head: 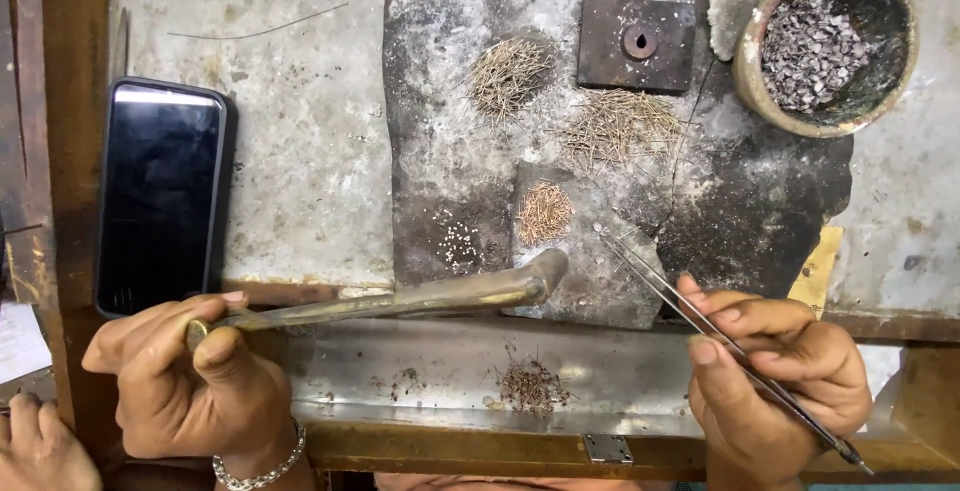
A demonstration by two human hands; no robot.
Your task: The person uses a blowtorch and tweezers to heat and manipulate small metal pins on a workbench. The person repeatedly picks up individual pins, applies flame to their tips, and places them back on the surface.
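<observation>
I see my left hand (185,371) closed around the near end of a brass blowpipe (400,301), thumb and fingers clamped on it, its curved tip lying over the near edge of the dark slab (440,101). My right hand (775,376) pinches a pair of tweezers (700,321) between thumb and fingers, the grip tight on the shaft; the points rest on the slab, just right of a small coppery heap of wire bits (545,213). Whether the tips themselves are together I cannot tell. Farther back on the slab lie two paler heaps (508,73) and a square metal block (638,43) with a hole. A cluster of tiny white beads (460,244) sits left of the coppery heap. A clay bowl (755,86) of grey chips stands at the far right, a phone (160,196) lies at the left, and another hand (35,446) shows at the lower left corner.
</observation>
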